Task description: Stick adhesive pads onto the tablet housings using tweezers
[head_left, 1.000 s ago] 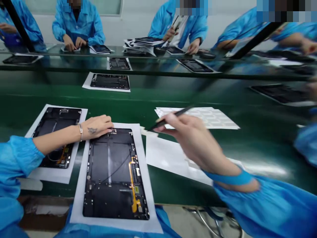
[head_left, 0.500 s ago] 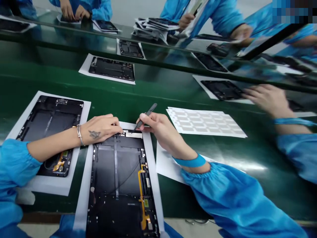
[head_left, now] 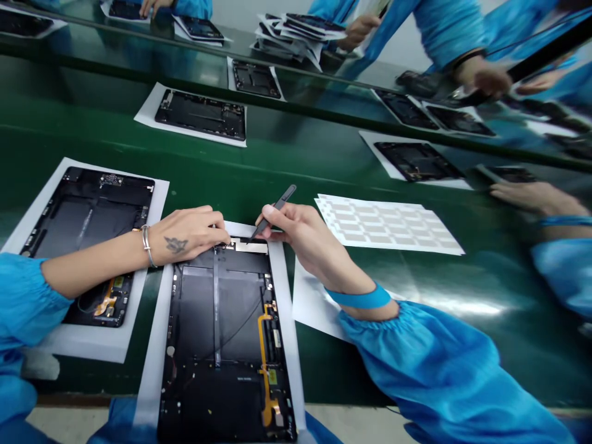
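A black tablet back housing (head_left: 222, 327) with a yellow flex cable lies on a white sheet directly in front of me. My left hand (head_left: 187, 234) rests across its top edge, holding nothing that I can see. My right hand (head_left: 296, 234) grips black tweezers (head_left: 272, 213), their tip at a white strip (head_left: 250, 246) on the housing's top edge. A second housing (head_left: 86, 228) lies on its own sheet under my left forearm. To the right of my right hand is a white sheet of pale labels (head_left: 388, 225).
The green workbench (head_left: 351, 172) carries further housings on white sheets, such as one (head_left: 198, 114) farther ahead. A loose white sheet (head_left: 319, 302) lies under my right wrist. A co-worker's hand (head_left: 527, 197) in a blue sleeve reaches in at the right. A stack of tablets (head_left: 296, 37) lies beyond.
My right hand has moved left from above the label sheet to the housing's top edge, with the tweezers now upright. The co-worker's hand at the right has drawn back slightly.
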Available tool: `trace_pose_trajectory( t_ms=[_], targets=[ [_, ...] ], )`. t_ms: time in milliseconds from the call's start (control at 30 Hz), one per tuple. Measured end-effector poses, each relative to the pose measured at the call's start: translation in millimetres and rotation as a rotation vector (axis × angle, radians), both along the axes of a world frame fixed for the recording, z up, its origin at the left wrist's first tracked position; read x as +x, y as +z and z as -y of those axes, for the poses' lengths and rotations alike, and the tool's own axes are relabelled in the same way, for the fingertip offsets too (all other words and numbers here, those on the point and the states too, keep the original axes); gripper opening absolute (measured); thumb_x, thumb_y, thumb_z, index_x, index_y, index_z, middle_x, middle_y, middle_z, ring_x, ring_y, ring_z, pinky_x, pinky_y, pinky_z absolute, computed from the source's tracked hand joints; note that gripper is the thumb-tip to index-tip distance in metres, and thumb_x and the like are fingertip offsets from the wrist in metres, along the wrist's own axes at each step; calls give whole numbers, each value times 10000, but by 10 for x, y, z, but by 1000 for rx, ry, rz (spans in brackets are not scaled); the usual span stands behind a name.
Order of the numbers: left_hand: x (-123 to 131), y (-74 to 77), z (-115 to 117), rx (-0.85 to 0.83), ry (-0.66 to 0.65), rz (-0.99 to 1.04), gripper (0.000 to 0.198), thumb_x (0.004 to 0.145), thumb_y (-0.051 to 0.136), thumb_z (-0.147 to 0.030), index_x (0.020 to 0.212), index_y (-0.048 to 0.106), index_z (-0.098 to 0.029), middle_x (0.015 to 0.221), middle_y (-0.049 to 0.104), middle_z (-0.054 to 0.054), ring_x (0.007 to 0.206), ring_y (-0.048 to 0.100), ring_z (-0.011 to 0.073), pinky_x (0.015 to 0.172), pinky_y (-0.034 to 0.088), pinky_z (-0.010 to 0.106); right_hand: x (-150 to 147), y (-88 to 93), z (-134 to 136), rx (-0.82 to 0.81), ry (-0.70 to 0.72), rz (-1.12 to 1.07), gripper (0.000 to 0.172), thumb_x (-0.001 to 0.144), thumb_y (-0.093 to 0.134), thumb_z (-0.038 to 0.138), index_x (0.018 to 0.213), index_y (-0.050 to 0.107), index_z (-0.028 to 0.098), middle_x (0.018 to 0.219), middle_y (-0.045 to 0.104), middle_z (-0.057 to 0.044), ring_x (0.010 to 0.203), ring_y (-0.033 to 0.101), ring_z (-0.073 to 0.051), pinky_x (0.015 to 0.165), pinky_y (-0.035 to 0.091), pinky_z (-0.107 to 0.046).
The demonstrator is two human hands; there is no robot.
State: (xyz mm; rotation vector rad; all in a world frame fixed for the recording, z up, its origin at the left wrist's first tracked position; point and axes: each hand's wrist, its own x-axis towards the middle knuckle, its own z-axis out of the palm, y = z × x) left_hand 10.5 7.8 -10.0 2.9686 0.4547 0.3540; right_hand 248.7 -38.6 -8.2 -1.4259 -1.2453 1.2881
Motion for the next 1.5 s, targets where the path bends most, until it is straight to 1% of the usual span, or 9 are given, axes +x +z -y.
trace_pose_trajectory(
  t_ms=[333,500,767,900,1033,1200,1500],
  targets=[
    [2,16,6,3,1,-6,211,1020,498,-184,1088,698,-196,1064,680,55,891,577,165,707,462,249,17,-11,-13,-7,5,17,520,717,760,668,585,612,187,629,613,-30,664,609,-145,644,519,-265],
    [-1,9,3,4,-2,-3,225,1026,480,-196,1093,696,-200,1065,681,60,882,578,161,700,463,246,13,-11,-18,2,12,29,527,736,748,659,558,590,190,631,615,-34,666,609,-147,657,529,-277],
    [-11,17,14,30,4,-21,224,1016,486,-184,1101,693,-199,1085,680,66,892,579,167,690,470,242,8,0,-14,-20,-26,-3,501,691,782,662,614,631,191,597,596,-14,641,615,-150,645,536,-276],
    [-7,9,5,31,-1,-20,234,1022,470,-192,1089,694,-200,1079,681,66,891,581,166,695,474,245,15,7,-13,-30,-19,-17,505,692,792,649,595,613,187,600,591,-18,636,619,-149,643,538,-275],
    [0,-7,-7,25,-13,-3,228,1025,474,-188,1088,692,-201,1086,680,60,891,577,166,707,471,254,12,15,-14,-25,-26,-9,490,707,791,632,614,622,182,611,593,-17,612,612,-140,654,549,-281],
    [0,-20,-13,39,-20,9,229,1029,477,-185,1085,698,-195,1077,685,53,868,569,162,709,460,260,12,17,-13,-15,-19,2,493,733,782,612,580,602,179,652,616,-30,619,615,-133,646,543,-271],
    [5,-17,-13,52,-21,12,217,1024,493,-191,1075,705,-188,1058,686,50,863,570,169,675,455,260,13,11,-19,-14,-21,13,459,745,784,590,604,618,185,606,606,-20,611,617,-141,632,532,-275]
  ],
)
